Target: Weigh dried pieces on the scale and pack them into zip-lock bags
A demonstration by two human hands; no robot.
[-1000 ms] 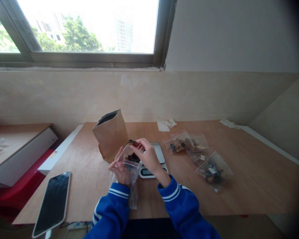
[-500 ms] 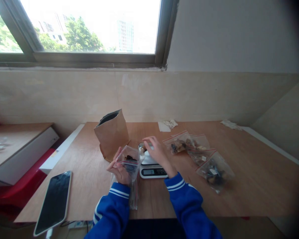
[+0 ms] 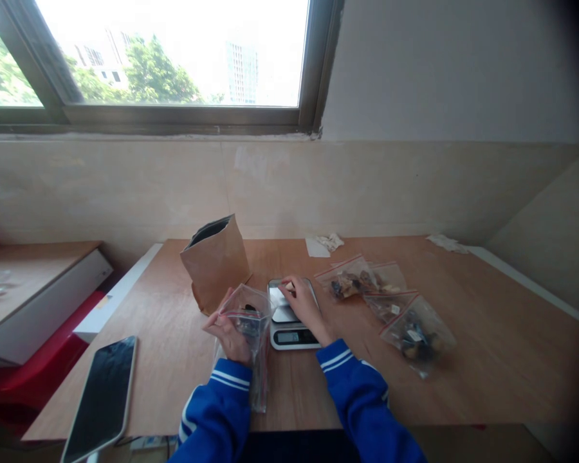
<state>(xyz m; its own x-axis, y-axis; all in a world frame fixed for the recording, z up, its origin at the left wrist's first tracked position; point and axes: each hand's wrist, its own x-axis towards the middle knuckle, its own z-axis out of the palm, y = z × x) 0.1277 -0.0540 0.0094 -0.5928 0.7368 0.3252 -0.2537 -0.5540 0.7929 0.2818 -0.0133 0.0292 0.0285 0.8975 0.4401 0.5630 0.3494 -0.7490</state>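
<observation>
My left hand (image 3: 229, 331) grips a clear zip bag (image 3: 253, 321) with a red line along its seal and dark pieces inside. The bag leans open toward the kitchen scale (image 3: 296, 337), a white one with a metal plate and a lit display. Over the plate, my right hand (image 3: 302, 299) has thumb and fingers pinched together; whatever small thing is between them is too small to make out. More clear bag plastic hangs below my left wrist, lying on the table. A brown paper bag (image 3: 217, 260) stands open behind my left hand.
Several filled zip bags (image 3: 417, 334) lie to the right of the scale. White crumpled paper (image 3: 330, 242) rests at the back edge. A tablet (image 3: 101, 392) with a cable lies at the front left. Beside the table is a red stool (image 3: 38, 379).
My right hand has drawn its spread fingers into a pinch over the scale plate. The dark pieces in the bag sit lower, and my left hand keeps hold of it.
</observation>
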